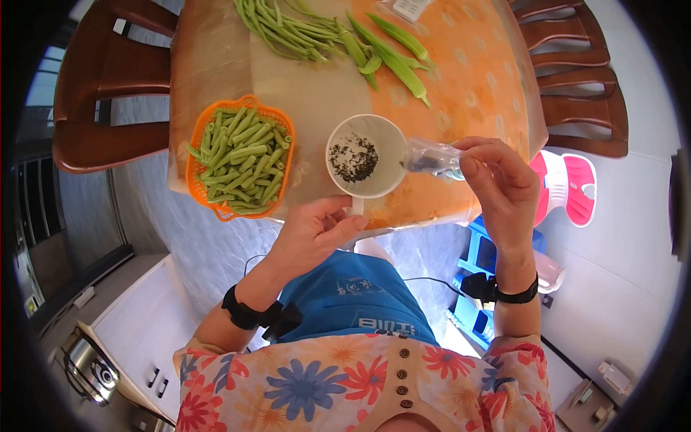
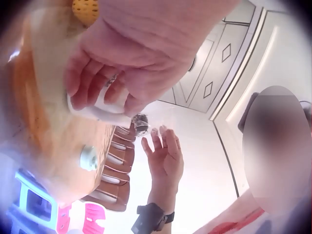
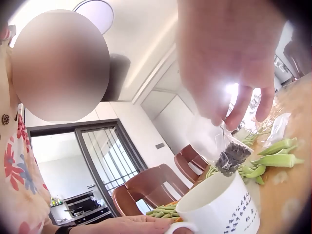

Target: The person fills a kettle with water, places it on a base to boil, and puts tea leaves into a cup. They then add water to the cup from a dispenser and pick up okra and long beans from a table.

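Note:
A white mug [image 1: 392,155] stands near the table's front edge, dark dried leaves like loose tea [image 1: 353,158] scattered over its bottom. My left hand [image 1: 317,234] holds it at the handle, fingers curled against the mug's side in the left wrist view. Between the thumb and fingers of my right hand [image 1: 506,180] is a small clear plastic bag [image 1: 430,158], tilted with its far end at the mug's right rim. More dark leaves [image 3: 233,157] sit in the bag's lower end, just above the mug's opening in the right wrist view. Dark printed characters mark the mug's outer wall.
Left of the mug, an orange basket [image 1: 289,155] holds cut green beans [image 1: 241,155]. Long whole beans [image 1: 281,29] and several okra pods [image 1: 399,65] lie farther back, near a clear packet [image 1: 410,7]. Wooden chairs [image 1: 108,86] flank the table [image 1: 475,86]; a pink-and-white stool [image 1: 579,189] stands at right.

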The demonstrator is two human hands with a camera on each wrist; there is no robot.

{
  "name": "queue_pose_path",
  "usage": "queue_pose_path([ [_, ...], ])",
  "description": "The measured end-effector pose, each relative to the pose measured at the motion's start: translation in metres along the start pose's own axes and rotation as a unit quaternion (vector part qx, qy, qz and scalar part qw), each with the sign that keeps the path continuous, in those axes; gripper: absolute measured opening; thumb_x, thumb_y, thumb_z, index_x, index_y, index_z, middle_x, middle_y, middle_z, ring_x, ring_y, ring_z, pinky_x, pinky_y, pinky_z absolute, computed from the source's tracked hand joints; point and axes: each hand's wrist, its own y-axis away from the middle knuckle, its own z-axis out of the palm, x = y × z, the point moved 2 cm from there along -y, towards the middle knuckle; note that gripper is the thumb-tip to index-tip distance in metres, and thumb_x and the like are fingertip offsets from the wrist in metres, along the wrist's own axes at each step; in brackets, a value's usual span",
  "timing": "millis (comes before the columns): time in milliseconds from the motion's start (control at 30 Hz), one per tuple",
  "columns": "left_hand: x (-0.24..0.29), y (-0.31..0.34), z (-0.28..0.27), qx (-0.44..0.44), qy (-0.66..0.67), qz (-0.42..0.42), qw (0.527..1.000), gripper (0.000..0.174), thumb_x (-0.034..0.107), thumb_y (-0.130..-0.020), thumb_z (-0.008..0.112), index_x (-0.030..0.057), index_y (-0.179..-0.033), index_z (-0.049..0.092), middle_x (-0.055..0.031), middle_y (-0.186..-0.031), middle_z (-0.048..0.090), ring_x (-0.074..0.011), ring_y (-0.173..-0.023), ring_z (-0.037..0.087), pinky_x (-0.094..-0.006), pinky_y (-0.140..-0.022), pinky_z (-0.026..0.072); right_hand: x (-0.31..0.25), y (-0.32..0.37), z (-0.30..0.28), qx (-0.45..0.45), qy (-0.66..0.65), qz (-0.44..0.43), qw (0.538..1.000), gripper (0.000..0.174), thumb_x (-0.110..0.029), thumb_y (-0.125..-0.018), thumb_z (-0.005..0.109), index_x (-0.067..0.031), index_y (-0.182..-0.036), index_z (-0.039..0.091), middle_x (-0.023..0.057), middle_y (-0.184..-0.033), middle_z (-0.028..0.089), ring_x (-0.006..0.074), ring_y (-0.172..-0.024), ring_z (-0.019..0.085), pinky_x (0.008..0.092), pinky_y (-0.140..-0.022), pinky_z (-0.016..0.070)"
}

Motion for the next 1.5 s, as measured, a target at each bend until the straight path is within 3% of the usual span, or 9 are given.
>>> queue_pose_path([
  [133, -0.008, -0.002, 0.004, -0.038, -0.136, 0.047, 0.989, 0.021, 0.018, -0.087, 0.059, -0.0022, -0.089, 0.062, -0.0018, -0.080, 0.055, -0.0063, -0.069, 0.054, -0.0199, -0.059, 0.0449, -0.002, 0.030, -0.018, 0.045, -0.012, 0.032, 0.998, 0.005, 0.001, -0.081, 0.061, -0.0001, -0.086, 0.061, 0.0061, -0.089, 0.063, 0.0116, -0.083, 0.056, 0.0226, -0.076, 0.0426],
  [300, -0.018, 0.006, 0.006, 0.027, -0.215, 0.130, 0.967, 0.022, 0.018, -0.089, 0.055, -0.0030, -0.087, 0.061, -0.0053, -0.088, 0.054, -0.0101, -0.077, 0.055, -0.0217, -0.066, 0.0458, 0.003, 0.086, -0.052, 0.091, -0.019, 0.069, 0.993, 0.006, 0.001, -0.080, 0.061, -0.0004, -0.085, 0.061, 0.0060, -0.090, 0.063, 0.0118, -0.085, 0.056, 0.0231, -0.077, 0.0422],
  [500, -0.009, 0.028, 0.072, -0.054, -0.303, 0.245, 0.920, 0.022, 0.016, -0.090, 0.052, -0.0043, -0.091, 0.060, -0.0082, -0.097, 0.053, -0.0136, -0.080, 0.056, -0.0249, -0.071, 0.0460, 0.012, 0.203, -0.112, 0.197, -0.019, 0.087, 0.976, 0.006, 0.002, -0.079, 0.062, -0.0017, -0.084, 0.062, 0.0061, -0.090, 0.063, 0.0120, -0.084, 0.055, 0.0230, -0.076, 0.0419],
  [733, -0.027, 0.064, 0.246, -0.202, -0.327, 0.361, 0.849, 0.015, 0.013, -0.085, 0.057, -0.0009, -0.088, 0.062, -0.0113, -0.095, 0.057, -0.0173, -0.077, 0.055, -0.0267, -0.065, 0.0438, 0.016, 0.403, -0.193, 0.361, -0.067, 0.107, 0.924, 0.005, 0.001, -0.081, 0.060, -0.0015, -0.084, 0.063, 0.0067, -0.091, 0.063, 0.0110, -0.083, 0.055, 0.0227, -0.074, 0.0423],
  [800, -0.047, 0.080, 0.298, -0.271, -0.320, 0.339, 0.842, 0.018, 0.014, -0.088, 0.054, -0.0020, -0.092, 0.061, -0.0102, -0.092, 0.058, -0.0161, -0.076, 0.058, -0.0247, -0.066, 0.0451, 0.012, 0.470, -0.207, 0.409, -0.057, 0.119, 0.903, 0.005, 0.002, -0.081, 0.060, -0.0008, -0.084, 0.063, 0.0073, -0.090, 0.063, 0.0115, -0.083, 0.055, 0.0231, -0.074, 0.0434],
  [867, -0.067, 0.092, 0.351, -0.308, -0.176, 0.155, 0.922, 0.023, 0.016, -0.091, 0.049, -0.0035, -0.097, 0.058, -0.0091, -0.088, 0.059, -0.0158, -0.075, 0.060, -0.0243, -0.067, 0.0467, 0.011, 0.534, -0.217, 0.447, -0.001, 0.137, 0.884, 0.005, 0.000, -0.080, 0.061, -0.0004, -0.085, 0.063, 0.0068, -0.089, 0.063, 0.0116, -0.082, 0.057, 0.0240, -0.073, 0.0451],
  [1033, -0.091, 0.104, 0.489, -0.457, -0.170, 0.102, 0.867, 0.035, 0.032, -0.093, 0.046, 0.0010, -0.081, 0.054, -0.0119, -0.083, 0.060, -0.0186, -0.064, 0.062, -0.0295, -0.059, 0.0509, 0.011, 0.651, -0.250, 0.548, -0.004, 0.161, 0.820, 0.007, -0.006, -0.081, 0.063, -0.0023, -0.086, 0.064, 0.0053, -0.089, 0.065, 0.0091, -0.081, 0.057, 0.0238, -0.071, 0.0453],
  [1233, -0.094, 0.093, 0.636, -0.599, -0.231, 0.145, 0.753, 0.032, 0.029, -0.096, 0.037, 0.0058, -0.076, 0.046, -0.0134, -0.078, 0.060, -0.0199, -0.060, 0.062, -0.0295, -0.055, 0.0508, 0.030, 0.731, -0.261, 0.647, 0.090, 0.229, 0.721, 0.008, -0.008, -0.080, 0.064, -0.0006, -0.085, 0.065, 0.0057, -0.085, 0.066, 0.0085, -0.077, 0.059, 0.0234, -0.070, 0.0469],
  [1500, -0.101, 0.132, 0.881, -0.704, -0.176, 0.172, 0.667, 0.036, 0.037, -0.094, 0.042, 0.0074, -0.075, 0.050, -0.0099, -0.067, 0.058, -0.0152, -0.053, 0.060, -0.0243, -0.048, 0.0479, 0.013, 0.840, -0.279, 0.816, -0.011, 0.218, 0.535, 0.009, -0.004, -0.082, 0.062, 0.0027, -0.087, 0.064, 0.0059, -0.082, 0.065, 0.0109, -0.077, 0.060, 0.0228, -0.072, 0.0473],
])
